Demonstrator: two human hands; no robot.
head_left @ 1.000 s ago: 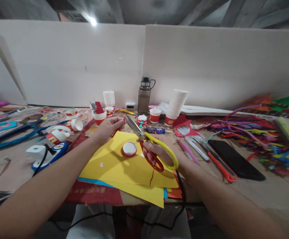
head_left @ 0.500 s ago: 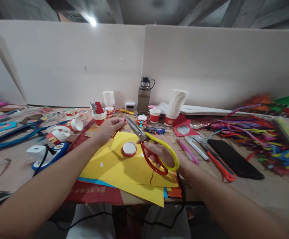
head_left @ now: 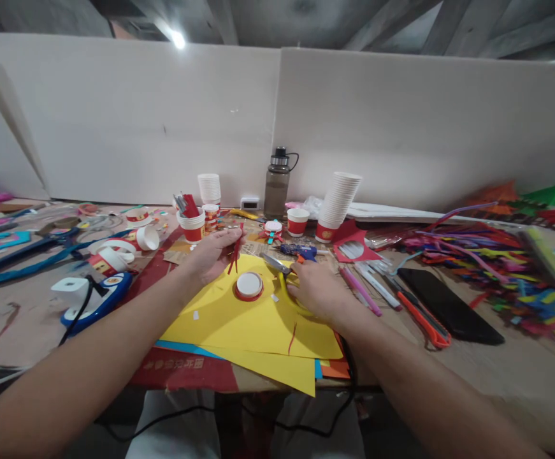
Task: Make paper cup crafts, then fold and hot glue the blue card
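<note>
Pinched thin red strips [head_left: 236, 252] between the thumb and fingertips of the left hand [head_left: 213, 250], at the far edge of the yellow paper [head_left: 239, 328]. Had the right hand [head_left: 319, 287] on the yellow-handled scissors [head_left: 283, 269], with finger closure too hidden to tell, low over the sheet, right of a red-rimmed white disc [head_left: 249, 285].

I have narrow, dark red strips [head_left: 237, 252] pinched in my left hand [head_left: 216, 250]; they poke up a little past my grip and dangle below it, loose ends slightly apart over the top of the yellow paper [head_left: 258, 325]. The scissors [head_left: 275, 262] are at my right hand [head_left: 320, 288], metal blades almost together, tips pointing forward and leftward, yellow loop partly covered.
</note>
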